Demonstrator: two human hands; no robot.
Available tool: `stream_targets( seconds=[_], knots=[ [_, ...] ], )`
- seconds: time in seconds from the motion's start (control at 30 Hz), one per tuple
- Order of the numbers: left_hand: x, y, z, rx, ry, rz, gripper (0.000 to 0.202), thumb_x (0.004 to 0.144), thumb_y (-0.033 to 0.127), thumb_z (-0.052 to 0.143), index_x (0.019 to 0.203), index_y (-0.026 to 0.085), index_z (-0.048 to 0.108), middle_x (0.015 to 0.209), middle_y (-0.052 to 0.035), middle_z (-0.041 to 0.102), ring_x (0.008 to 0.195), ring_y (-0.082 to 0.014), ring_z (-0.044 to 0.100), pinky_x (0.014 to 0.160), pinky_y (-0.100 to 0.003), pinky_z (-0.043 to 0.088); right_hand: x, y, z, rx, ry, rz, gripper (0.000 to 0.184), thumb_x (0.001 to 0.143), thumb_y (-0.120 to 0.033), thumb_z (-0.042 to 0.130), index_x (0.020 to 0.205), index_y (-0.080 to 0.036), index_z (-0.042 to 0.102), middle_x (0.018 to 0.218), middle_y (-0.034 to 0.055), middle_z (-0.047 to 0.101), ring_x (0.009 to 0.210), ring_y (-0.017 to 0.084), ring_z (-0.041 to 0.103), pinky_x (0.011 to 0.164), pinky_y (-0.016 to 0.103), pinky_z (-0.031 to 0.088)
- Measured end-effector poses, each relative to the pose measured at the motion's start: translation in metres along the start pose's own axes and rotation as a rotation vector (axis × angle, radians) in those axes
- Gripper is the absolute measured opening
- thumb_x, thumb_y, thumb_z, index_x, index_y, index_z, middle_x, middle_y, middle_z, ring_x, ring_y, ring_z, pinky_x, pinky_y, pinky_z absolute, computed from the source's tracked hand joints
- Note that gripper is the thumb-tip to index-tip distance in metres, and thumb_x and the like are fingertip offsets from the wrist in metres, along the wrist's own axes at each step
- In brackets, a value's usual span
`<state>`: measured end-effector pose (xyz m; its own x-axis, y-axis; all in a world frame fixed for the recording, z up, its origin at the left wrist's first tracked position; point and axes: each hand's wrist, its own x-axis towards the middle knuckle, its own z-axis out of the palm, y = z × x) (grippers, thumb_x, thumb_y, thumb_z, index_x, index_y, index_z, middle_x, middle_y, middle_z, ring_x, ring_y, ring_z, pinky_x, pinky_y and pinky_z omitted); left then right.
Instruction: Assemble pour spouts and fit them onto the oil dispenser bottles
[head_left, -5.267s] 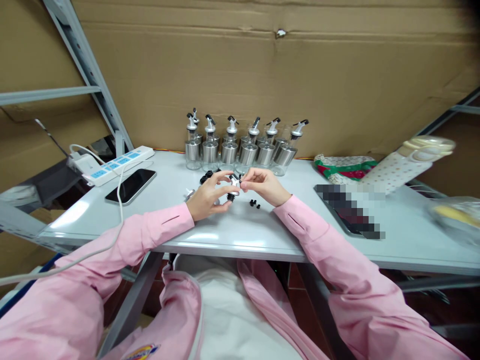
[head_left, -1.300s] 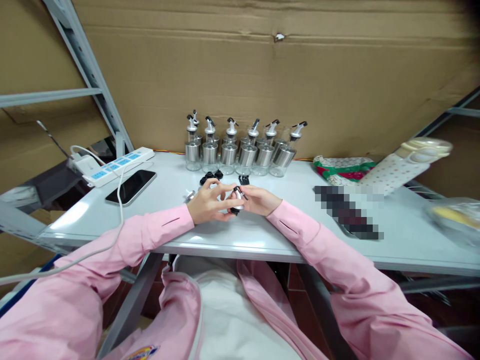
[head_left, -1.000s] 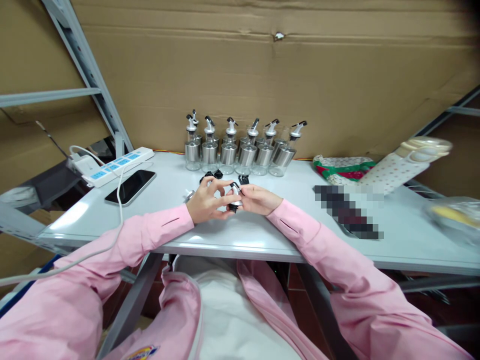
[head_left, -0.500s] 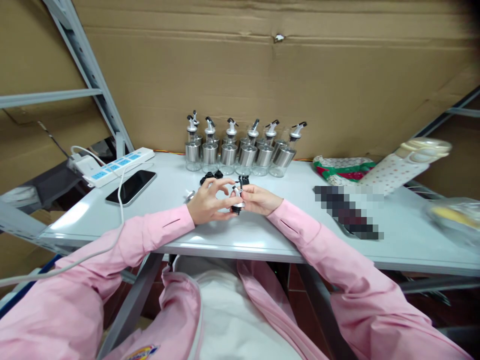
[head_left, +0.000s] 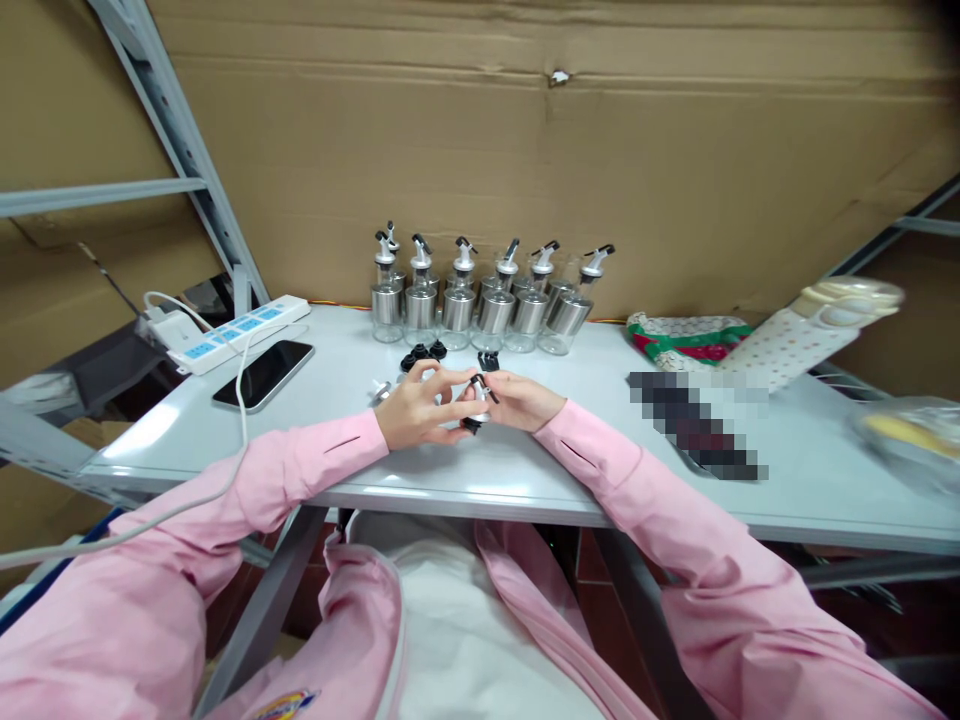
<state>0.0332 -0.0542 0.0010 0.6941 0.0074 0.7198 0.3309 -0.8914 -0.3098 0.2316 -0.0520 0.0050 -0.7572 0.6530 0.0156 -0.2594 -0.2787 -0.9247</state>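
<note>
**Both hands on one small pourer cap at the near middle of the table**

Pink sleeves reach in from the near edge onto a pale grey table [head_left: 525, 470] with a metal frame. Just past the edge, the left hand [head_left: 411, 412] and the right hand [head_left: 521, 401] meet, fingertips pinched from both sides around a small pourer cap [head_left: 478, 397], held a little above the tabletop. Its long axis stands roughly upright, tilted slightly: the black stopper end points down toward the table, and the black spout lever on top angles up and to the right.

Just behind the hands lie loose black parts [head_left: 422, 353]; one more small part [head_left: 380, 388] sits by the left hand. To the left, a dark phone [head_left: 262, 372] lies flat, with a white power strip [head_left: 236, 331] beyond it. To the right lies folded patterned cloth [head_left: 686, 336]. At the table's far edge a row of steel-banded glass bottles [head_left: 480, 300] with pourer tops stands against a cardboard wall [head_left: 525, 150]. Grey shelf posts [head_left: 180, 150] rise at the left.
</note>
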Motion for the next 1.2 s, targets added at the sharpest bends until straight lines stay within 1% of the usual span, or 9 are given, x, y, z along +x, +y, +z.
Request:
stream_targets(
  seconds=[0.17, 0.3, 0.4, 0.47, 0.63, 0.8, 0.93, 1.1, 1.2],
  knots=[
    [0.0001, 0.0002, 0.0010, 0.017, 0.021, -0.020, 0.023, 0.082, 0.034, 0.051, 0.103, 0.025, 0.056, 0.114, -0.0079, 0.055, 0.062, -0.0082, 0.050, 0.085, -0.037, 0.040, 0.0018, -0.0006, 0.0023, 0.026, 0.014, -0.046, 0.030, 0.066, -0.039, 0.071, 0.076, -0.011, 0.065, 0.071, 0.0019, 0.064, 0.067, 0.009, 0.060, 0.067, 0.023, 0.047],
    [0.0007, -0.0024, 0.0028, 0.007, 0.073, -0.100, 0.024, 0.080, 0.034, 0.052, 0.102, 0.022, 0.053, 0.099, -0.0069, 0.059, 0.075, -0.0140, 0.053, 0.081, -0.037, 0.041, 0.0021, -0.0016, 0.0061, 0.030, 0.013, -0.056, 0.035, 0.066, -0.044, 0.069, 0.085, -0.014, 0.064, 0.076, 0.0028, 0.065, 0.074, 0.012, 0.061, 0.072, 0.027, 0.049],
    [0.0006, -0.0045, 0.0039, -0.003, 0.035, -0.140, 0.025, 0.081, 0.036, 0.051, 0.101, 0.021, 0.051, 0.093, -0.0056, 0.060, 0.082, -0.0160, 0.054, 0.081, -0.038, 0.041, 0.0013, -0.0021, 0.0065, -0.025, 0.010, -0.088, 0.040, 0.064, -0.040, 0.073, 0.093, -0.014, 0.063, 0.082, 0.0050, 0.066, 0.083, 0.014, 0.062, 0.077, 0.030, 0.048],
    [0.0007, -0.0052, 0.0038, -0.014, 0.015, -0.146, 0.024, 0.082, 0.038, 0.050, 0.098, 0.020, 0.051, 0.094, -0.0059, 0.061, 0.083, -0.0162, 0.054, 0.081, -0.039, 0.040, 0.0012, -0.0020, 0.0058, -0.041, 0.018, -0.097, 0.039, 0.063, -0.038, 0.074, 0.093, -0.014, 0.064, 0.082, 0.0047, 0.067, 0.082, 0.014, 0.063, 0.077, 0.029, 0.048],
    [0.0016, -0.0066, 0.0014, -0.058, 0.032, -0.122, 0.028, 0.083, 0.044, 0.049, 0.092, 0.017, 0.050, 0.089, -0.0063, 0.061, 0.081, -0.0157, 0.054, 0.081, -0.038, 0.039, 0.0026, -0.0008, 0.0045, -0.070, 0.040, -0.091, 0.036, 0.060, -0.032, 0.077, 0.088, -0.014, 0.065, 0.077, 0.0019, 0.068, 0.074, 0.011, 0.064, 0.077, 0.026, 0.049],
    [0.0013, -0.0088, 0.0002, -0.075, -0.054, -0.163, 0.036, 0.084, 0.052, 0.042, 0.081, 0.017, 0.052, 0.078, -0.0033, 0.062, 0.070, -0.0134, 0.053, 0.081, -0.036, 0.038, 0.0049, 0.0020, 0.0043, -0.104, 0.064, -0.056, 0.032, 0.064, -0.036, 0.073, 0.082, -0.011, 0.065, 0.075, 0.0025, 0.067, 0.070, 0.010, 0.063, 0.070, 0.024, 0.050],
    [0.0007, -0.0082, 0.0007, -0.102, -0.110, -0.115, 0.037, 0.088, 0.048, 0.038, 0.073, 0.016, 0.051, 0.066, -0.0002, 0.059, 0.063, -0.0114, 0.051, 0.077, -0.030, 0.039, 0.0057, 0.0047, 0.0041, -0.128, 0.015, 0.029, 0.030, 0.070, -0.038, 0.068, 0.075, -0.009, 0.063, 0.067, 0.0024, 0.065, 0.059, 0.008, 0.060, 0.059, 0.021, 0.049],
    [0.0012, -0.0069, 0.0001, -0.055, -0.103, -0.104, 0.035, 0.091, 0.039, 0.034, 0.072, 0.016, 0.051, 0.067, -0.0005, 0.060, 0.063, -0.0104, 0.051, 0.078, -0.030, 0.037, 0.0054, 0.0046, 0.0028, -0.117, -0.023, 0.044, 0.033, 0.072, -0.040, 0.066, 0.083, -0.010, 0.060, 0.070, 0.0033, 0.066, 0.060, 0.010, 0.062, 0.061, 0.024, 0.050],
    [0.0025, -0.0061, -0.0019, -0.039, -0.084, -0.069, 0.031, 0.092, 0.033, 0.035, 0.070, 0.016, 0.051, 0.067, 0.0006, 0.060, 0.062, -0.0097, 0.051, 0.078, -0.030, 0.034, 0.0050, 0.0033, 0.0026, -0.128, -0.040, 0.005, 0.031, 0.070, -0.037, 0.068, 0.084, -0.011, 0.058, 0.071, 0.0023, 0.064, 0.063, 0.009, 0.061, 0.057, 0.020, 0.048]
  ],
)
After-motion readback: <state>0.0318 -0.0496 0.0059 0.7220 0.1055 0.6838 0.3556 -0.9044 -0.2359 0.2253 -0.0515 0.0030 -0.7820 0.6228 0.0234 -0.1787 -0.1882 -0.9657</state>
